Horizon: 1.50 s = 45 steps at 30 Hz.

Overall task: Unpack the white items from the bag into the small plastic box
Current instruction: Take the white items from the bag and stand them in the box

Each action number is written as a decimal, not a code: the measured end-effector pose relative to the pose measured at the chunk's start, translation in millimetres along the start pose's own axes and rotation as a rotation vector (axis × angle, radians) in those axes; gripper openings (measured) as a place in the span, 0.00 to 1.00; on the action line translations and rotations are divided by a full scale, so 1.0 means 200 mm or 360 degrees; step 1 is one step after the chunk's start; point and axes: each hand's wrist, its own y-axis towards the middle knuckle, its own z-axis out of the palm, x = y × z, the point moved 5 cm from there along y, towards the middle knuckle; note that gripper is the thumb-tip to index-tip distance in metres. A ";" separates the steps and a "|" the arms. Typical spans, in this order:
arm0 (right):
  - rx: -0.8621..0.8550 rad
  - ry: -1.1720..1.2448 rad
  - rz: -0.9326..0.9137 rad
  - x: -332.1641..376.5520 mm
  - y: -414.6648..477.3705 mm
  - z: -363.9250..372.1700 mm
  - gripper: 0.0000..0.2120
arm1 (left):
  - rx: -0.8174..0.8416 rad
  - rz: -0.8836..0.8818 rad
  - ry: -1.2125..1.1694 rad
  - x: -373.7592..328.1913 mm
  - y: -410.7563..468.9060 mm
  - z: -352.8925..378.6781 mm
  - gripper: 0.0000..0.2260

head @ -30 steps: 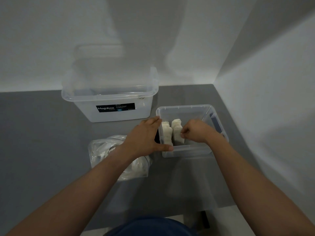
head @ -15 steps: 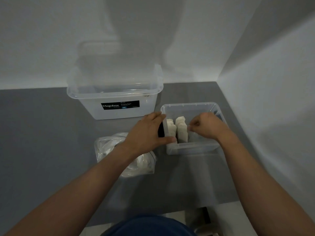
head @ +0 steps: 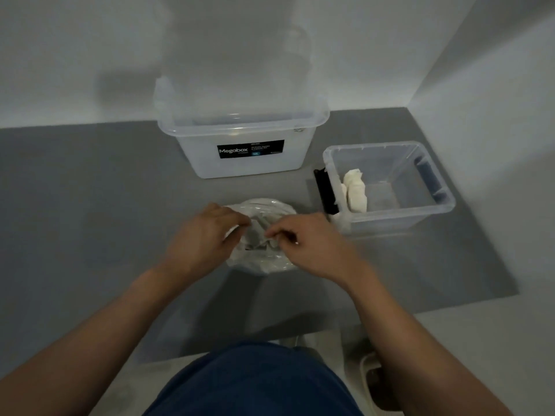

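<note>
Leaving 2 white items point(head: 356, 192) in the small box point(head: 399, 220), left hand point(head: 200, 239) and right hand point(head: 313, 246) now apparently pinch the bag point(head: 264, 263).

Bare room corner, likely home storage.
White walls point(head: 90, 55) are meeting at 1 o'clock behind a grey table point(head: 90, 190); a Megabox tub point(head: 285, 159) is sitting at 12, a box point(head: 390, 224) at 2.

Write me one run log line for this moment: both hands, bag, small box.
left hand: pinches bag mouth | right hand: pinches bag mouth | small box: white items against left wall | likely step: opening bag
</note>
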 end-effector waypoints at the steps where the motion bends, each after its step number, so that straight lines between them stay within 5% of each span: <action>1: 0.0081 -0.0127 0.0005 0.00 0.02 0.08 0.15 | 0.0140 0.0059 0.0086 0.03 -0.02 0.05 0.14; 5: 0.0181 -0.0496 0.0203 -0.09 0.10 0.29 0.17 | 0.0440 0.0151 0.0400 0.08 -0.07 0.16 0.11; 12: -0.0027 -0.0639 0.0599 -0.23 0.14 0.32 0.04 | 0.0384 -0.0191 0.0458 0.25 0.00 0.14 0.11; 19: -0.0202 -0.0538 0.0482 -0.10 0.22 0.38 0.10 | 0.0458 -0.0114 0.0377 0.30 0.01 0.19 0.28; 27: 0.0032 -0.0584 0.0522 -0.01 0.32 0.43 0.17 | 0.0326 -0.0328 0.0118 0.37 -0.02 0.25 0.13; 31: 0.0091 -0.0718 0.0454 0.03 0.30 0.41 0.13 | 0.0232 -0.0303 0.0217 0.33 -0.02 0.26 0.16; 41: -0.0217 -0.0665 0.0384 0.11 0.18 0.29 0.06 | 0.0191 -0.0526 0.0344 0.29 0.02 0.28 0.14; 45: -0.0360 -0.0562 0.0400 0.06 0.13 0.21 0.13 | 0.0191 -0.0625 0.0275 0.29 0.07 0.29 0.14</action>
